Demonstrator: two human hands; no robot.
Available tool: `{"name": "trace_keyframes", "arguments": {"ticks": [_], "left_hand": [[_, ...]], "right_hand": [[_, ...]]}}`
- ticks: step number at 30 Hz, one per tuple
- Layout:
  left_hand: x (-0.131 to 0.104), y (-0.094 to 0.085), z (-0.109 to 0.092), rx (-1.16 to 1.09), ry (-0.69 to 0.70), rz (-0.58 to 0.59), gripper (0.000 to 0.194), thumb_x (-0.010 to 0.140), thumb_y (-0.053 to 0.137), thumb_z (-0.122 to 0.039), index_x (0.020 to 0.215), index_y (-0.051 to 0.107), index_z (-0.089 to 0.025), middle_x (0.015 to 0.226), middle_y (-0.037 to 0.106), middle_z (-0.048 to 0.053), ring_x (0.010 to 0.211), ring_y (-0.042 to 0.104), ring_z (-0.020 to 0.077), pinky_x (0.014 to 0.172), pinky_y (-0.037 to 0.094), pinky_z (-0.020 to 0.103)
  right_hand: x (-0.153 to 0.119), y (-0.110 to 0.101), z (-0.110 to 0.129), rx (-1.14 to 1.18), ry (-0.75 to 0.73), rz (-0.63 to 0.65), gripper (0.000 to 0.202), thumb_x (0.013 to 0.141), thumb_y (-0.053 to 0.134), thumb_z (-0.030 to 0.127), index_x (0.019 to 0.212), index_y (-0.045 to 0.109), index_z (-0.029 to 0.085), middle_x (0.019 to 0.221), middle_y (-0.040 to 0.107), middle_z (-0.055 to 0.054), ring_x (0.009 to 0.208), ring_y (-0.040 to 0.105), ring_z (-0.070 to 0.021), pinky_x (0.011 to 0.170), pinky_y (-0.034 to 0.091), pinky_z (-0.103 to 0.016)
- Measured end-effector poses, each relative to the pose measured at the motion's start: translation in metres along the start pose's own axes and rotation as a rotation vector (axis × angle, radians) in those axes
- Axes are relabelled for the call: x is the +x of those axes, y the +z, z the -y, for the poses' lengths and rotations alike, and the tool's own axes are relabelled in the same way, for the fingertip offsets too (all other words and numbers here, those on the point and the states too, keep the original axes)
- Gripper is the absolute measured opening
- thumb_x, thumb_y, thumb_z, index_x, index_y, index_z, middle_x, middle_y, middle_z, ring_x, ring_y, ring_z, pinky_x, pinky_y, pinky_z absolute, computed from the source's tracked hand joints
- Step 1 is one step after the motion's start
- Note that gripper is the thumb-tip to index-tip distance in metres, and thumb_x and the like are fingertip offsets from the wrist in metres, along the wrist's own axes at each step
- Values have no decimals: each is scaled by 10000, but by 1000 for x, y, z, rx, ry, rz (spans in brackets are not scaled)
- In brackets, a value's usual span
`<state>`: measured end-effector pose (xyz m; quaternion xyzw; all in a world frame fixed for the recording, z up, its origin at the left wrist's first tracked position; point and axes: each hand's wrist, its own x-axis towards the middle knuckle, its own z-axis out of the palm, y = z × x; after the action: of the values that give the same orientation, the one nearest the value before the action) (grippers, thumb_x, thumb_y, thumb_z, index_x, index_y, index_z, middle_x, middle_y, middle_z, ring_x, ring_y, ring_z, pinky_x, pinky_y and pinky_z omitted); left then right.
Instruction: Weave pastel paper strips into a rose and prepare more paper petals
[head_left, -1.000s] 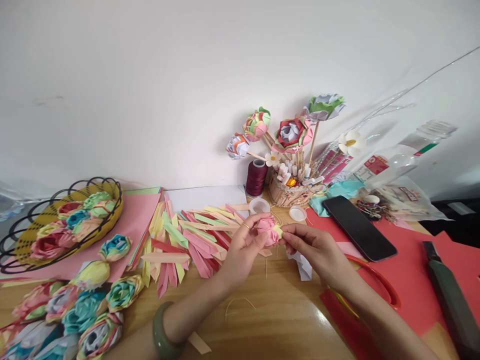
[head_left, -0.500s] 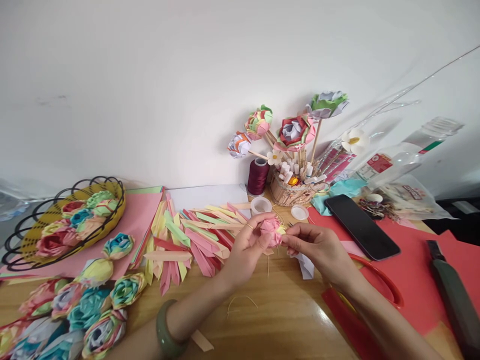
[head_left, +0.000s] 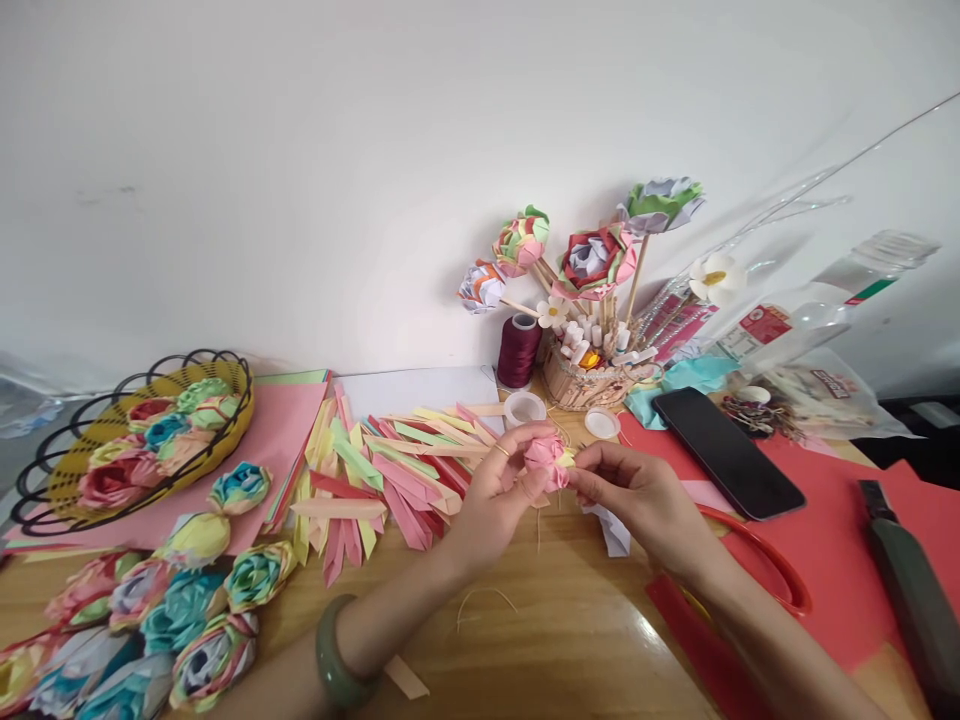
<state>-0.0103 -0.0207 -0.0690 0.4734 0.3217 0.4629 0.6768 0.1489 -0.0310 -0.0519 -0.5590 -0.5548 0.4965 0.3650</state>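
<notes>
A small pink paper flower (head_left: 546,458) with a bit of yellow on its right side is held above the table. My left hand (head_left: 496,500) is closed around it from the left, thumb in front. From the right, the thumb and finger of my right hand (head_left: 631,492) pinch at the flower's yellow edge; what exactly lies between the tips is too small to make out. A thin thread (head_left: 538,530) hangs below the flower. A folded white paper piece (head_left: 616,532) lies under my right hand.
Folded paper strips (head_left: 412,470) are heaped left of my hands. Finished paper flowers (head_left: 184,610) lie at the lower left beside a yellow basket (head_left: 67,490). Rightward are red-handled scissors (head_left: 787,580), a phone (head_left: 727,455) and a green-handled cutter (head_left: 911,590). A thread spool (head_left: 519,352) stands behind.
The view has shifted slightly, so everything sits a few pixels off. Both hands keep nearly the same hold on the pink flower.
</notes>
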Motion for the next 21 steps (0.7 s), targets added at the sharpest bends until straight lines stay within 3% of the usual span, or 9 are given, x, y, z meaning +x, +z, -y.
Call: {"name": "trace_keyframes", "arguments": {"ticks": [7,11,16,21], "left_hand": [[0,1,2,-131,-78,-2,312,773,587,-299,1073,560,-216,1009,578,43,857,533,151,749,450,270],[3,1,0,-296,-137,-55,334,764,596,-339,1076,558,-224,1043,580,44,841,563,146,697,471,260],[4,1,-3,-447,-211,-25,389,817,506,-401,1149,516,-199,1020,625,81,787,627,172,653,498,286],[6,0,-1,-514,-308,-2,405,843,427,-445,1086,554,-148,818,666,75,579,614,133,475,484,221]], "right_hand": [[-1,0,5,17,28,-33,382,616,679,535,632,601,161,560,548,4,510,466,-110,483,364,-237],[-4,0,10,28,10,-100,350,694,622,517,707,642,168,549,561,-2,506,492,-118,482,391,-240],[-11,1,6,-80,-216,-306,205,782,577,404,761,626,206,704,613,-20,589,536,-139,528,425,-253],[-13,1,-1,-273,-468,-283,139,845,518,267,954,603,257,832,598,-40,745,546,-178,637,437,-300]]}}
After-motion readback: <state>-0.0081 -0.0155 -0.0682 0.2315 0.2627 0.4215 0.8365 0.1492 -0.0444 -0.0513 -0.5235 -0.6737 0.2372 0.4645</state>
